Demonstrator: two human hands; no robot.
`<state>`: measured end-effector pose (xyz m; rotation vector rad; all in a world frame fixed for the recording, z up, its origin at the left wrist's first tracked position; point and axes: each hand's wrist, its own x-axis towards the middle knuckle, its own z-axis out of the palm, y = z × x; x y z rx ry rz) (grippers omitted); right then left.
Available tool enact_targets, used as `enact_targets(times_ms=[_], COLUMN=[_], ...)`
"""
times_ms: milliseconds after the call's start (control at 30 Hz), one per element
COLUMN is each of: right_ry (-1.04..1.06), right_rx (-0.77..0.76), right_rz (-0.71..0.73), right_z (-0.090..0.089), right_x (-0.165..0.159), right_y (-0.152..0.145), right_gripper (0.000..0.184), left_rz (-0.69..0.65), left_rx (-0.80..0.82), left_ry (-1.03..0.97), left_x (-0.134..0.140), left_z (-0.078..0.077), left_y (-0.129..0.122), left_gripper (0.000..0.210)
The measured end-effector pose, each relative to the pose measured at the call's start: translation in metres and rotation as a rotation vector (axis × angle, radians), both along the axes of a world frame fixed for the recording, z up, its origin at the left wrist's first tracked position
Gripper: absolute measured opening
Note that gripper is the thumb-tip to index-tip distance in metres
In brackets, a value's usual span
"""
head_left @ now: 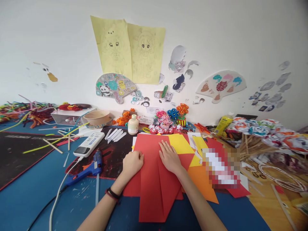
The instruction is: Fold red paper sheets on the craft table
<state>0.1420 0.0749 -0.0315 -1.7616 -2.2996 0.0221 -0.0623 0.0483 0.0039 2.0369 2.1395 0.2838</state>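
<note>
A folded sheet of red paper [151,186] lies in front of me, with a lengthwise crease and a slanted flap on its right side. At its left edge, my left hand [132,163] is closed, fingers curled around the edge; the fingertips are mostly hidden. My right hand [169,157] rests flat on the upper right part of the red paper, its fingers stretched out. Beneath and beside it are more coloured sheets, among them yellow paper [178,144] and orange paper [204,184]. A dark band circles my left wrist.
On the left lie a blue glue gun [88,170], a white power strip [89,144] with its cable, and white paper strips [115,135]. A cream bottle [133,125] and pipe-cleaner flowers [163,118] stand by the wall. On the right are wrapped sticks [247,144] and a yellow bottle [223,124].
</note>
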Motion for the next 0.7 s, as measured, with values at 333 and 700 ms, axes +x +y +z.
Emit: enact_targets(times_ms=[333,700], right_ry=[0.022,0.033], right_rx=[0.012,0.017], right_rz=[0.003,0.001], right_z=[0.0006,0.0011], right_x=[0.0,-0.0007], right_y=[-0.0008,-0.001], right_gripper=[0.052,0.052], left_rz=[-0.032,-0.008], left_rx=[0.012,-0.005], left_ry=[-0.032,-0.104], left_x=[-0.0033,-0.0062], left_z=[-0.0028,0.0012], left_y=[0.0,-0.0007], left_gripper=[0.032,0.036])
